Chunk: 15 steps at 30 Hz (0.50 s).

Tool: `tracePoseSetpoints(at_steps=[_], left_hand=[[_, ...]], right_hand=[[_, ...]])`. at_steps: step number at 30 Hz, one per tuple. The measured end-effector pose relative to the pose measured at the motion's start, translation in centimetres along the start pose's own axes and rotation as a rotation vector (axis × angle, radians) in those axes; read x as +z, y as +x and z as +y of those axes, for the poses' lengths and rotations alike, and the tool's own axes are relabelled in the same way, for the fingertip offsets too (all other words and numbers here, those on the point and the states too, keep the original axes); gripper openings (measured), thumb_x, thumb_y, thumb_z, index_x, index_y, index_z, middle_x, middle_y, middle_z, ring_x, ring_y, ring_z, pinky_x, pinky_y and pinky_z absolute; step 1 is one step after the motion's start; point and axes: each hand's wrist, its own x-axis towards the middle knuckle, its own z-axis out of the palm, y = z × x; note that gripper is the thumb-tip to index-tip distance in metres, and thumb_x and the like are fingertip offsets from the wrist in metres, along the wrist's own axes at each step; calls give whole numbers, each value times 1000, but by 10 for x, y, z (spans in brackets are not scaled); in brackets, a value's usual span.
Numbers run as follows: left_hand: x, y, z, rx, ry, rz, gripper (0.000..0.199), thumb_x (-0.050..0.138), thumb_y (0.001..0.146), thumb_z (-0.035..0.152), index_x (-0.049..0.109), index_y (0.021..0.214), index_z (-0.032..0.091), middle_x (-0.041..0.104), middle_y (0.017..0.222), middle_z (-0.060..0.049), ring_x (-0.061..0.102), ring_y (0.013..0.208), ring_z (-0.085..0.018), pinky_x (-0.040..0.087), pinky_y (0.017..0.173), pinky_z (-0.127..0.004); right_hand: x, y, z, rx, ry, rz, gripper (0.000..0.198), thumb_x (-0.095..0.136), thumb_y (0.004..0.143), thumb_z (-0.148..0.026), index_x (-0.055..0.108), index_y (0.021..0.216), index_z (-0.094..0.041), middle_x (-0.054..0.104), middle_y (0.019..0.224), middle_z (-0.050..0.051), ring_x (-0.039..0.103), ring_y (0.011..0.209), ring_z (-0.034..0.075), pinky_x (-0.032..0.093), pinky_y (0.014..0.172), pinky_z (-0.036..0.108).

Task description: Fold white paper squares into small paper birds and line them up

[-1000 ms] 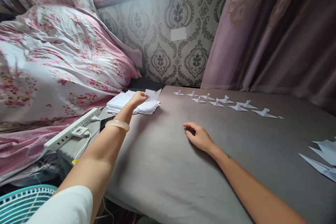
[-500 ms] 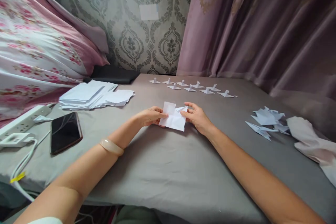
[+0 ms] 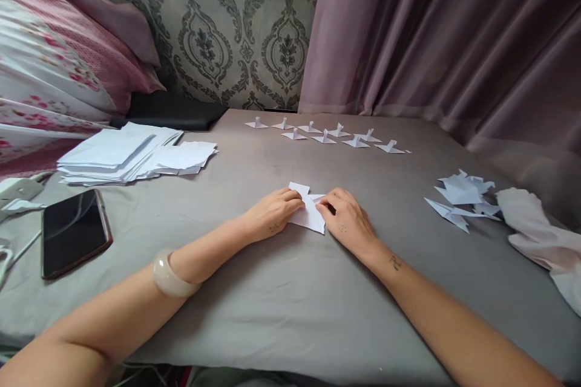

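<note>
The partly folded paper point(image 3: 311, 217) is on the cloth-covered worktop point(image 3: 272, 314), between the two hands. The left hand point(image 3: 276, 211) lies over the paper's left part, fingers close together and slightly curled; its thumb is hidden, so whether it grips cannot be told. The right hand point(image 3: 348, 217) pinches the paper's right edge, thumb and index finger closed on it. Two rows of small folded papers point(image 3: 324, 138) stand beyond; a paper stack point(image 3: 104, 148) lies to the left, near the phone point(image 3: 72, 233).
</note>
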Motion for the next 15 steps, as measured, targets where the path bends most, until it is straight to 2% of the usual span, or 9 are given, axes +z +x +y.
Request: tracePoseSetpoints(at_steps=[5,11,15], left_hand=[[-1,0,-1,49,-2,13,45,32,85,0,57,121,14,59,122,-12,51,104,-21,45,91,-32],[-13,10,-2,165,133,-143,48,38,81,1,54,125,11,53,137,-12,55,94,-22,40,88,-34],[-19,18,-1,191,177,-181,46,39,82,3,52,125,7,51,137,-17,56,96,-23,36,87,-35]], right_hand=[[-1,-5,0,-72,-21,-40,25,45,93,-22,68,102,-25,62,99,6,54,93,21,45,73,32],[0,2,1,-75,-49,-92,34,41,92,-19,64,115,-27,59,97,7,54,92,21,45,75,32],[-1,8,3,-44,-11,-146,40,40,91,-19,59,125,-29,58,97,6,56,95,20,46,76,31]])
